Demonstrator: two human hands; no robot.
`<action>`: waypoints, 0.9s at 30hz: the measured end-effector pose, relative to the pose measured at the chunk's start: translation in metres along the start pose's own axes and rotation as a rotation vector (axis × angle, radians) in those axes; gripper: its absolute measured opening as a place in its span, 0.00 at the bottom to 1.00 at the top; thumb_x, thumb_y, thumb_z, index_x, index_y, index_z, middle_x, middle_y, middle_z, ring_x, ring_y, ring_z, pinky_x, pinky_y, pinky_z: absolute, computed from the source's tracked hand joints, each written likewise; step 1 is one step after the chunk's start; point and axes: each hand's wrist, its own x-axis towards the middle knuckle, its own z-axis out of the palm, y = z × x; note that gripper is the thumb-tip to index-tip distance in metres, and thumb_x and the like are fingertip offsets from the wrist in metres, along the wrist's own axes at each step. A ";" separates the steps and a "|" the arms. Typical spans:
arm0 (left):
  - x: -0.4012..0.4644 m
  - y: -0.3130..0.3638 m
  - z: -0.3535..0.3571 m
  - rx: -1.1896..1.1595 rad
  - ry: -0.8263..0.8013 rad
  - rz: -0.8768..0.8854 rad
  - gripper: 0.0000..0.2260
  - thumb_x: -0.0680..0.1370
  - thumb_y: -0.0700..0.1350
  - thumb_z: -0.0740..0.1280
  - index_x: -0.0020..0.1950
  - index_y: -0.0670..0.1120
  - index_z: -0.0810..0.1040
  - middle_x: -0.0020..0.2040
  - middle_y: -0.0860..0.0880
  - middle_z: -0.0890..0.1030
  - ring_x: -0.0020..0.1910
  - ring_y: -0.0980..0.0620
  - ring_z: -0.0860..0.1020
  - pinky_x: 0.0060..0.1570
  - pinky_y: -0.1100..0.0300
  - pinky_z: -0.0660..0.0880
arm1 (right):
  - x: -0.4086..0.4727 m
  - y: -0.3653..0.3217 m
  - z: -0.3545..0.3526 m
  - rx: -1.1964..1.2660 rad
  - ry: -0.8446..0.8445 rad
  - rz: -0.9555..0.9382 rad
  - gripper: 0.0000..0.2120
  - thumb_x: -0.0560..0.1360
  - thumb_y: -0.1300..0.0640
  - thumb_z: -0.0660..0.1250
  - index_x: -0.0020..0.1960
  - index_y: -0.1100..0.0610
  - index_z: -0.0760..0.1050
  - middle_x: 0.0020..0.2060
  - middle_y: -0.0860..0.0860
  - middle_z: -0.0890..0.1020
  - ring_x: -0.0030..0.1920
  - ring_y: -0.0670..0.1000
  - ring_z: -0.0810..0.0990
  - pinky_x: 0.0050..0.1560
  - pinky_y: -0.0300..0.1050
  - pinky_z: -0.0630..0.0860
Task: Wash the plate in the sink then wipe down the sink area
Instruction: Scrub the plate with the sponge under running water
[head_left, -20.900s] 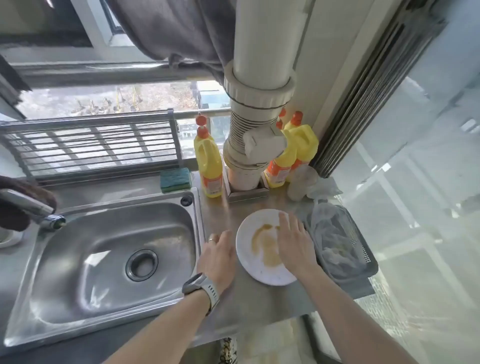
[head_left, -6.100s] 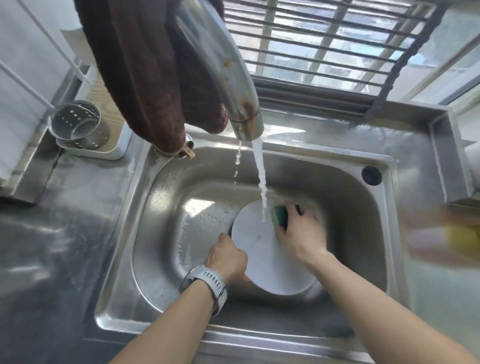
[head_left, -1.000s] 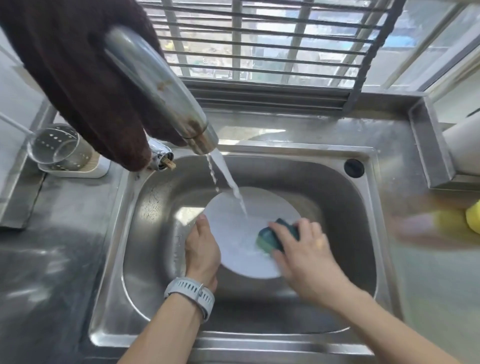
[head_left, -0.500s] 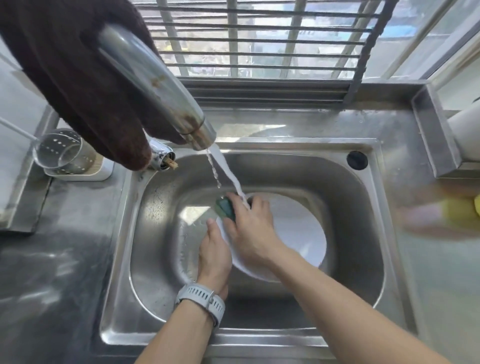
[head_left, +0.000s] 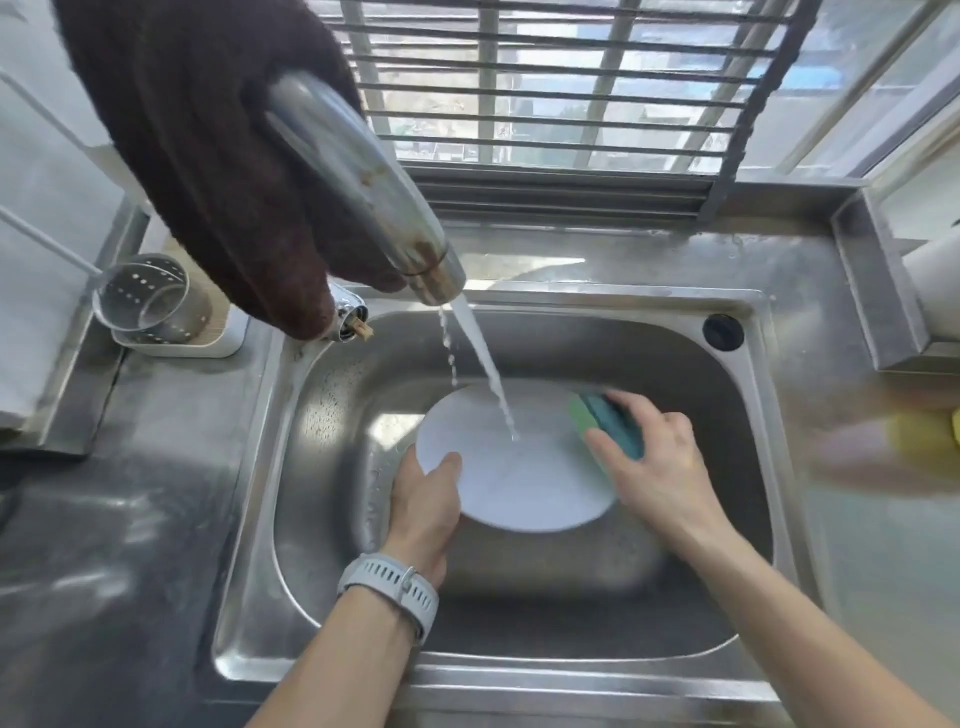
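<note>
There was one sink, one white plate in it, and one sponge. One tap ran one stream of water. One brown cloth hung over it. One perforated metal cup stood on the surface. Two hands showed, left and right, with one wristwatch.

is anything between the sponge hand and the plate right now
Nothing visible. The right hand holds the sponge at the right rim of the plate; only the water stream lands mid-plate. The left hand grips the left rim.
</note>
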 end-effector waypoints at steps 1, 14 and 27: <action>0.001 -0.001 -0.003 -0.008 -0.022 -0.018 0.19 0.81 0.41 0.63 0.72 0.53 0.75 0.63 0.51 0.83 0.64 0.47 0.80 0.70 0.44 0.74 | 0.006 -0.006 -0.005 0.168 0.000 0.067 0.21 0.73 0.45 0.72 0.65 0.40 0.75 0.55 0.48 0.77 0.55 0.48 0.78 0.58 0.43 0.74; -0.011 0.011 -0.004 0.385 0.057 0.005 0.33 0.78 0.46 0.69 0.77 0.56 0.54 0.72 0.48 0.69 0.65 0.44 0.72 0.68 0.47 0.72 | -0.038 -0.029 0.006 0.163 0.256 -0.304 0.31 0.62 0.69 0.73 0.61 0.47 0.81 0.55 0.44 0.82 0.56 0.42 0.80 0.60 0.37 0.76; -0.036 0.047 0.018 -0.330 -0.337 -0.188 0.24 0.73 0.66 0.72 0.35 0.45 0.82 0.36 0.45 0.80 0.35 0.46 0.80 0.44 0.53 0.77 | -0.065 -0.031 0.022 -0.324 0.111 -1.047 0.14 0.83 0.62 0.61 0.65 0.57 0.79 0.66 0.60 0.77 0.64 0.59 0.78 0.62 0.47 0.77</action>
